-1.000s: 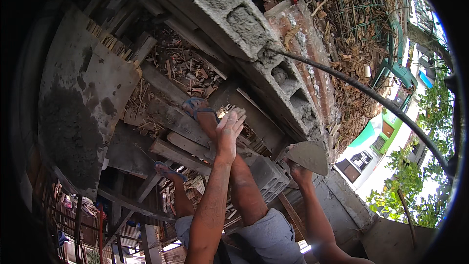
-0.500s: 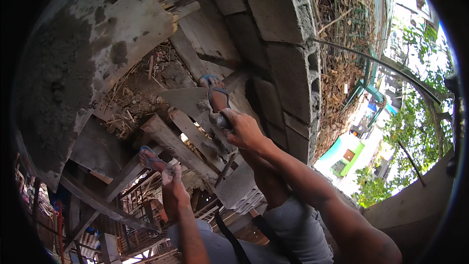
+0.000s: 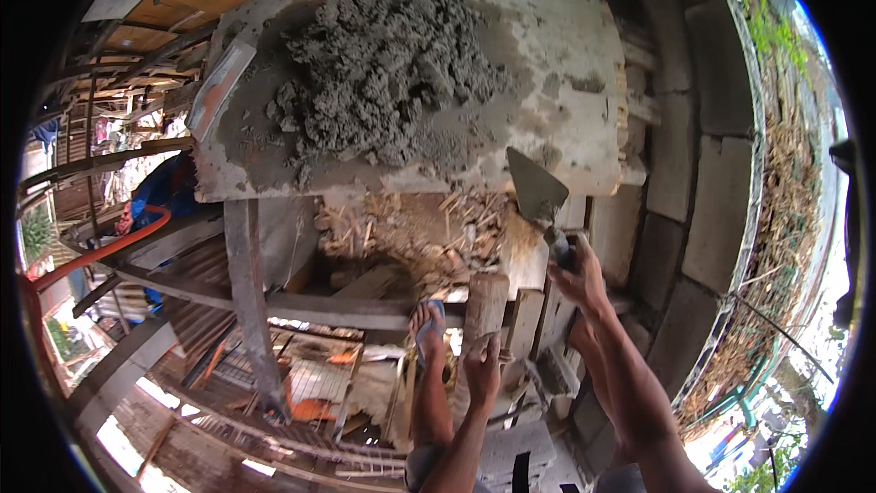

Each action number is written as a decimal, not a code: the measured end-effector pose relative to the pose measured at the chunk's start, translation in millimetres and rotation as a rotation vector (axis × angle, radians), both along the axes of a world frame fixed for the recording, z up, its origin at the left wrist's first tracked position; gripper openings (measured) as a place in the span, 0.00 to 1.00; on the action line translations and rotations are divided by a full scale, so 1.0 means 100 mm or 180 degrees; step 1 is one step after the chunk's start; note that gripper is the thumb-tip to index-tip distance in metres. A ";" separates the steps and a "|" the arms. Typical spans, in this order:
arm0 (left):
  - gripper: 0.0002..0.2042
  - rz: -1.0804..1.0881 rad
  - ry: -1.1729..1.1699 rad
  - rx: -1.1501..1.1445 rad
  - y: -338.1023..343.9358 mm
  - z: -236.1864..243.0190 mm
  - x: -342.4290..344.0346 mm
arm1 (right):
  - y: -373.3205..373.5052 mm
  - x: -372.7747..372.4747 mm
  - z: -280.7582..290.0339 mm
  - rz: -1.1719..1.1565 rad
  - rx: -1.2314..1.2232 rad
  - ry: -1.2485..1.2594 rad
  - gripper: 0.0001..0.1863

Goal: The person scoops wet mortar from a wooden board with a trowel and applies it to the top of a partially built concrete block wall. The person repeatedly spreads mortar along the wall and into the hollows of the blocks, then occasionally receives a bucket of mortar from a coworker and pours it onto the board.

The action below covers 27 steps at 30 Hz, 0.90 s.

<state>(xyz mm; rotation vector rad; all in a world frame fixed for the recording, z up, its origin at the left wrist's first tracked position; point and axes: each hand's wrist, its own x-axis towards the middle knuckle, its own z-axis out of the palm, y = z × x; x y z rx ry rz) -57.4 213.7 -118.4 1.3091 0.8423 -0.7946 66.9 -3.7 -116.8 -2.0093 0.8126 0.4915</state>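
Observation:
A pointing trowel with a triangular grey blade is in my right hand, its fingers wrapped round the handle. The blade points away from me, its tip by the near edge of the mortar board. A heap of wet grey mortar lies on that board, toward its left and middle. My left hand is closed, lower and to the left, near an upright piece of wood. What its curled fingers hold, if anything, is hidden.
A hollow-block wall runs along the right, with dry leaves beyond it. My sandalled foot stands on a wooden beam with gaps below. A wooden post supports the board. An orange pipe crosses the left.
My view has swung left toward the mortar board, so the whole heap now shows. The trowel has turned, its blade now pointing at the board; both hands appear farther right.

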 end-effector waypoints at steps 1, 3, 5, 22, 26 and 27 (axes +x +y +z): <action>0.14 0.0064 -0.0223 -0.0036 0.06 0.01 0.08 | 0.04 0.33 -0.14 0.0614 -0.1190 0.0423 0.21; 0.13 -0.0052 -0.0197 0.0159 0.16 0.03 0.22 | 0.05 1.07 -0.35 0.0880 -0.1599 -0.0339 0.17; 0.14 0.0294 -0.0074 -0.0156 0.20 0.04 0.31 | 0.09 1.96 -0.62 0.0844 -0.1491 -0.0974 0.20; 0.17 0.0568 0.1008 -0.0496 0.29 0.06 0.51 | 1.07 1.91 -1.18 0.0207 -0.0481 -0.0350 0.19; 0.18 0.0633 0.1188 -0.0545 0.33 0.05 0.62 | 1.63 2.10 -1.06 0.0171 0.0217 -0.0253 0.14; 0.18 0.0668 0.1230 -0.0564 0.34 0.06 0.65 | 1.64 2.09 -1.07 0.0642 -0.0158 -0.0193 0.13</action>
